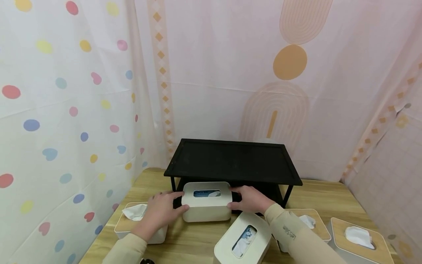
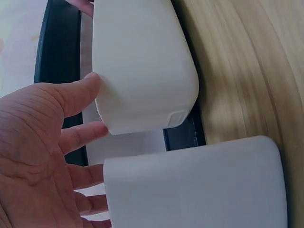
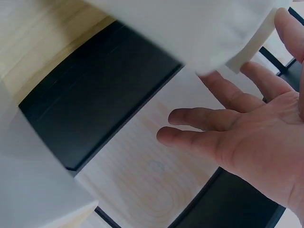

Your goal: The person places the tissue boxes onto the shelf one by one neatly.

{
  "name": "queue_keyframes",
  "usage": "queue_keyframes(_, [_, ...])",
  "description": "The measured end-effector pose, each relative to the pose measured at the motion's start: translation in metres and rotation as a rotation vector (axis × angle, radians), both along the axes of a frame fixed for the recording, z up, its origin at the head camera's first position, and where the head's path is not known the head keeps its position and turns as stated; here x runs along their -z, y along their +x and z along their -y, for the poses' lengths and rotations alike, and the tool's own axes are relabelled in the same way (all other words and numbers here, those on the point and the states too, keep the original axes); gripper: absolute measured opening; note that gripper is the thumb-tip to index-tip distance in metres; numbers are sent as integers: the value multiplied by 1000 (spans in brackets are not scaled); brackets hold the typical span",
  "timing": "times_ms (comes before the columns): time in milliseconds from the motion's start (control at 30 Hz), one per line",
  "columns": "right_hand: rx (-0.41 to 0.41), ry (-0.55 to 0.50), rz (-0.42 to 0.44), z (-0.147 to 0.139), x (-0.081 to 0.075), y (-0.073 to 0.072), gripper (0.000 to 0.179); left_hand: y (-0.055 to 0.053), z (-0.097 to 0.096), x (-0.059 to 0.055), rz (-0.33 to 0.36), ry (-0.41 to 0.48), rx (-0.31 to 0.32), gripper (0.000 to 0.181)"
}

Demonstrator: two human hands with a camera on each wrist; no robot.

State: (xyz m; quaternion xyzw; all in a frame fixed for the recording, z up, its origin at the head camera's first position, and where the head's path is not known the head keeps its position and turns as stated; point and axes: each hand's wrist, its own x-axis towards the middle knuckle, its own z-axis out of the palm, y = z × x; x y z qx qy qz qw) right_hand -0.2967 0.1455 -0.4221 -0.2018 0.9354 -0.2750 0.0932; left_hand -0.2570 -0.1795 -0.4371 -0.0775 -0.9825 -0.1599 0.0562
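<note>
Your cream tissue box (image 1: 207, 213), round-cornered, its oblong slot showing blue wrapping and white tissue, is at the front of the black shelf (image 1: 230, 161), below its top. Your left hand (image 1: 162, 211) pinches one end with thumb and forefinger; your right hand (image 1: 251, 200) grips the other likewise, the remaining fingers of both spread. Before the shelf, a second cream box (image 1: 227, 246) stands askew near your right forearm; one wood-lidded box (image 1: 126, 224) lies left, two wood-lidded boxes (image 1: 319, 228) right.
</note>
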Motion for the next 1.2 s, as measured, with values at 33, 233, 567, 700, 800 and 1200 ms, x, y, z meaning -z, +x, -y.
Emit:
queue_keyframes(33, [5, 5, -4, 1, 0, 0, 67, -1, 0, 0, -1, -1, -2, 56])
queue_keyframes(233, [23, 27, 12, 7, 0, -3, 67, -6, 4, -2, 20, -12, -14, 56])
queue_keyframes(567, [-1, 27, -43, 13, 2, -5, 56, -17, 9, -7, 44, -49, -8, 55])
queue_keyframes(700, [74, -27, -112, 18, 4, -4, 42, -23, 11, -7, 57, -50, -17, 56])
queue_keyframes(800, [114, -60, -162, 22, 8, -3, 31, -25, 12, -7, 54, -41, -25, 55])
queue_keyframes(1200, [57, -100, -222, 28, 11, 2, 17, -22, 7, -3, -52, -14, -77, 44])
